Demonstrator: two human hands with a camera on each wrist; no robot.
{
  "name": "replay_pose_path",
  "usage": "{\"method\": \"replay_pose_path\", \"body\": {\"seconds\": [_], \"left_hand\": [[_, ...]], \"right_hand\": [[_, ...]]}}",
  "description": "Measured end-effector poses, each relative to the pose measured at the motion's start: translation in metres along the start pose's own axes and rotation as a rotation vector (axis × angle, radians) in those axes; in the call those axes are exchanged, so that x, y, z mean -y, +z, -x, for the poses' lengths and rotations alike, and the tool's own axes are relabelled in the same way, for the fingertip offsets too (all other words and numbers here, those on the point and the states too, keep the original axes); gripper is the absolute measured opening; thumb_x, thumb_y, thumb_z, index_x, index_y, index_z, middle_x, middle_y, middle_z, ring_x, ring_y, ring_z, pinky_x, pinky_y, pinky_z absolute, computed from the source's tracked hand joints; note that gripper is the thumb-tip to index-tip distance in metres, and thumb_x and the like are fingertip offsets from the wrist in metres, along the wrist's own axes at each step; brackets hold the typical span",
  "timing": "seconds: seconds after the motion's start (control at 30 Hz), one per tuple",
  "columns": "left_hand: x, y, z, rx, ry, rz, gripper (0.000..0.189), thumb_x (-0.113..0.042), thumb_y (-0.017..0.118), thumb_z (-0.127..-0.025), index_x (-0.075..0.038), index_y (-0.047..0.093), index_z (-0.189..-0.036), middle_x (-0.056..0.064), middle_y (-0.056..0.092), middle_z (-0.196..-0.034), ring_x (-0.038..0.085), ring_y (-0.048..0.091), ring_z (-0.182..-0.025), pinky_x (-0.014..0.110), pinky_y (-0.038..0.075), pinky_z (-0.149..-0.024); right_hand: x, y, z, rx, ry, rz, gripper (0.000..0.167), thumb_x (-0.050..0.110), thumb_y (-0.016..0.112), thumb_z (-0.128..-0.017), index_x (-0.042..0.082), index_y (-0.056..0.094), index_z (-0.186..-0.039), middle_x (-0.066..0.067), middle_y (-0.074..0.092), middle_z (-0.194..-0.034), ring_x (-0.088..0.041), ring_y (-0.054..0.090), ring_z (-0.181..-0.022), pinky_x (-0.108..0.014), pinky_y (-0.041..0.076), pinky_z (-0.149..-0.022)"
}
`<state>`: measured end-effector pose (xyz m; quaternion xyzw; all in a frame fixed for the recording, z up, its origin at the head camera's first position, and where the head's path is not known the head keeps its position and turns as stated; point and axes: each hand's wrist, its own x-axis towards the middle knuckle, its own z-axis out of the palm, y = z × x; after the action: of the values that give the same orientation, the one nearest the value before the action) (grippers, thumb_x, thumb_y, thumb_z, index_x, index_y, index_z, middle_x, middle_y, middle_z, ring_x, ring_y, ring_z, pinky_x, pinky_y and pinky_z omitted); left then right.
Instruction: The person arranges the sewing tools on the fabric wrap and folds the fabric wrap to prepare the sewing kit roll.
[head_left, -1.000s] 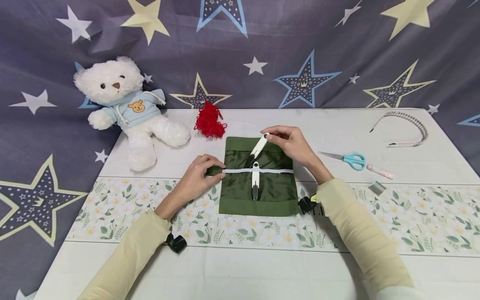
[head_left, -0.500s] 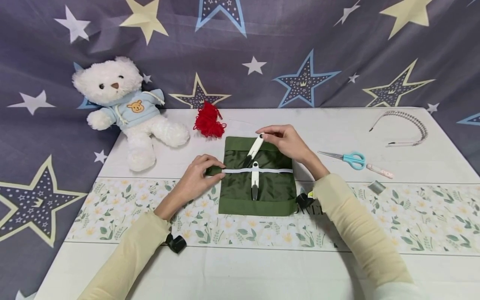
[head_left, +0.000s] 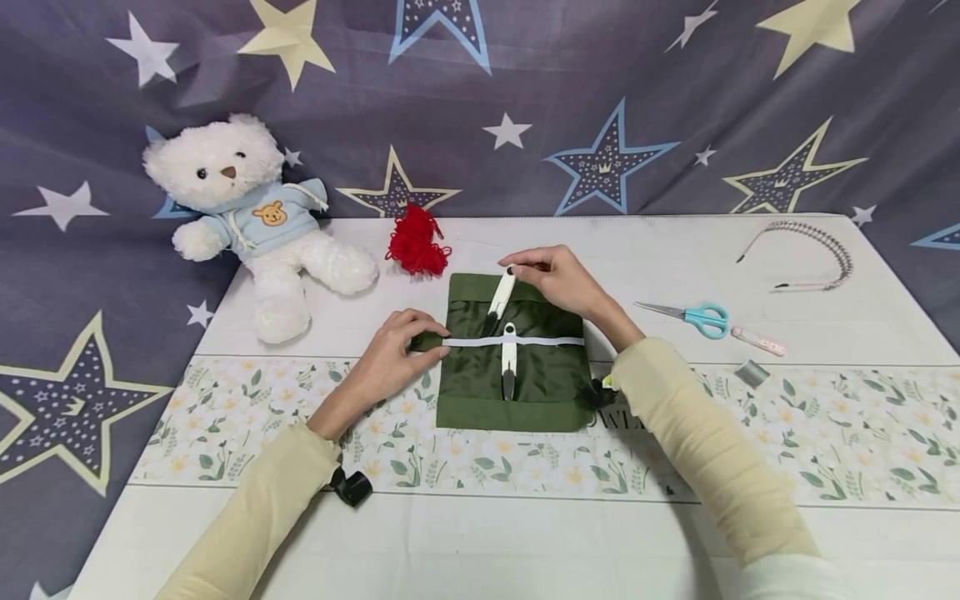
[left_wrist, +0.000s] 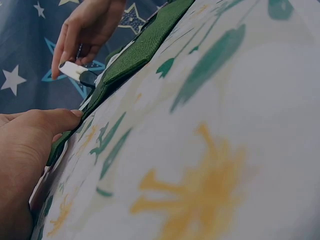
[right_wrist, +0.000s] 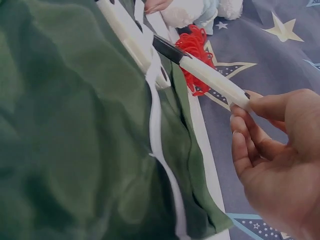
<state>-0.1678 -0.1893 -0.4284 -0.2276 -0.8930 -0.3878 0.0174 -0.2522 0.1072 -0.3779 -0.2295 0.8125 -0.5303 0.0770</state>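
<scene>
Left hand (head_left: 393,350) pinches green cloth (head_left: 546,373) at its left edge. Right hand (head_left: 561,281) pinches white tool (head_left: 500,297) near the far edge.

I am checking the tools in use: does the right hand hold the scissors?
No, the right hand pinches a white-and-black tool at its end, while the scissors lie apart on the table.

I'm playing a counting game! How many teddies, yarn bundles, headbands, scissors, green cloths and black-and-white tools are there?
Teddies: 1
Yarn bundles: 1
Headbands: 1
Scissors: 1
Green cloths: 1
Black-and-white tools: 2
Total: 7
</scene>
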Motion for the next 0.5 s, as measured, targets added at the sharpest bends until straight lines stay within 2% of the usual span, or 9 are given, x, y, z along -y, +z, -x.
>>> {"method": "replay_pose_path", "body": {"seconds": [0.1, 0.17, 0.23, 0.33, 0.4, 0.5], "left_hand": [[0.000, 0.000, 0.000, -0.002, -0.004, 0.002, 0.020, -0.023, 0.076, -0.098, -0.015, 0.076, -0.116, 0.004, 0.061, -0.124, 0.027, 0.051, -0.119, 0.047, 0.044, -0.087], [0.000, -0.001, 0.001, -0.004, -0.004, 0.002, 0.020, -0.023, 0.076, -0.098, -0.015, 0.076, -0.116, 0.004, 0.062, -0.124, 0.027, 0.051, -0.118, 0.047, 0.044, -0.087], [0.000, -0.001, 0.001, -0.005, -0.002, 0.001, 0.020, -0.022, 0.076, -0.098, -0.014, 0.076, -0.116, 0.004, 0.062, -0.124, 0.026, 0.051, -0.117, 0.046, 0.044, -0.087], [0.000, 0.000, 0.000, -0.007, 0.003, -0.002, 0.020, -0.022, 0.076, -0.097, -0.014, 0.077, -0.116, 0.005, 0.062, -0.124, 0.026, 0.052, -0.115, 0.046, 0.044, -0.086], [0.000, 0.000, 0.000, -0.008, 0.006, -0.004, 0.021, -0.022, 0.076, -0.097, -0.014, 0.077, -0.116, 0.005, 0.062, -0.124, 0.026, 0.052, -0.114, 0.045, 0.044, -0.086], [0.000, 0.001, -0.001, -0.009, 0.009, -0.008, 0.021, -0.022, 0.076, -0.097, -0.014, 0.077, -0.116, 0.005, 0.062, -0.124, 0.026, 0.052, -0.114, 0.045, 0.044, -0.086]], "right_hand": [[-0.002, 0.006, -0.002, -0.009, 0.013, 0.034, 0.029, 0.009, 0.057, -0.107, -0.001, 0.071, -0.130, -0.021, 0.065, -0.098, -0.015, 0.032, -0.056, -0.031, 0.036, -0.063], [-0.002, 0.009, -0.003, -0.008, 0.022, 0.062, 0.029, 0.010, 0.056, -0.108, 0.001, 0.070, -0.131, -0.020, 0.060, -0.093, -0.016, 0.035, -0.059, -0.032, 0.035, -0.064], [-0.002, 0.013, -0.004, -0.004, 0.026, 0.090, 0.030, 0.011, 0.056, -0.108, 0.001, 0.070, -0.132, -0.018, 0.061, -0.096, -0.018, 0.039, -0.063, -0.033, 0.037, -0.065], [-0.002, 0.018, -0.003, 0.008, 0.030, 0.115, 0.030, 0.011, 0.055, -0.108, 0.002, 0.070, -0.133, -0.015, 0.067, -0.114, -0.022, 0.048, -0.071, -0.035, 0.040, -0.068], [-0.003, 0.021, -0.003, 0.012, 0.034, 0.121, 0.030, 0.012, 0.055, -0.108, 0.002, 0.070, -0.133, -0.013, 0.069, -0.120, -0.023, 0.054, -0.077, -0.035, 0.043, -0.070], [-0.004, 0.023, -0.002, 0.011, 0.035, 0.118, 0.028, 0.013, 0.056, -0.109, 0.002, 0.071, -0.130, -0.011, 0.070, -0.117, -0.023, 0.059, -0.085, -0.036, 0.045, -0.074]]}}
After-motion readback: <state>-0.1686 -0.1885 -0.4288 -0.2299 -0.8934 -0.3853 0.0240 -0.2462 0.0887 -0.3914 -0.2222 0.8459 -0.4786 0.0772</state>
